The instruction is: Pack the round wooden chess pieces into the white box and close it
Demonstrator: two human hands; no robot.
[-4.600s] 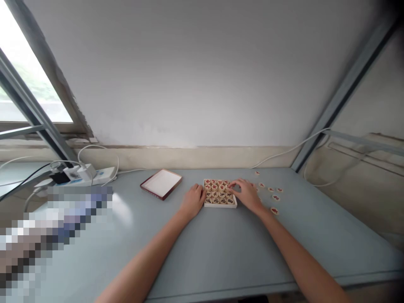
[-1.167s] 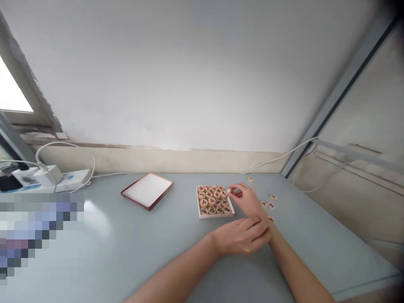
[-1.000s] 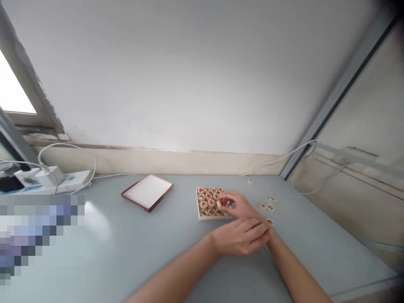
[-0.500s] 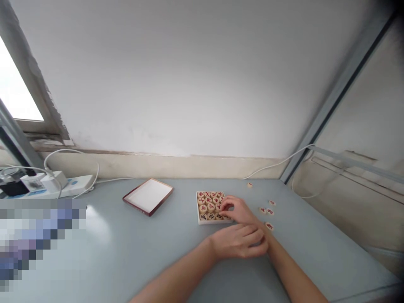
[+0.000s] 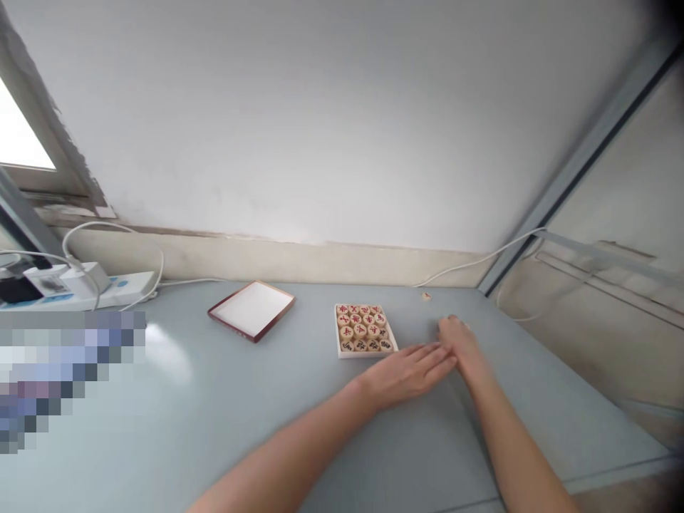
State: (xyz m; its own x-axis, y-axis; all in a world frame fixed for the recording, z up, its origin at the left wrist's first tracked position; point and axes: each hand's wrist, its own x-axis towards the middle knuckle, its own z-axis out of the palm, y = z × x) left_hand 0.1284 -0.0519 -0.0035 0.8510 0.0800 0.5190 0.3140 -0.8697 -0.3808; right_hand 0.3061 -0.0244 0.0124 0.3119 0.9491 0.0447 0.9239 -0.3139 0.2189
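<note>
A white box (image 5: 338, 349) holds rows of round Chinese chess pieces (image 5: 360, 330), most with red characters and the front row with black ones. My left hand (image 5: 411, 372) lies just in front of the box's near right corner, palm down, fingers stretched to the right. Its fingertips reach the wrist side of my right hand (image 5: 458, 340). That right hand is low over the table, right of the box, with its fingers bent down. Whatever is under or in those fingers is hidden. One loose chess piece (image 5: 426, 296) lies farther back.
Left of the box lies a dark red lid (image 5: 255, 336) with its white inside up. A power strip (image 5: 128, 288) with plugs and white cables stands at the far left. Behind runs the wall (image 5: 299, 263); a metal post (image 5: 513, 249) rises at the right.
My right hand has left the box and moved right, over where several loose pieces lay. My left hand's fingers have straightened. The view has tilted slightly downward.
</note>
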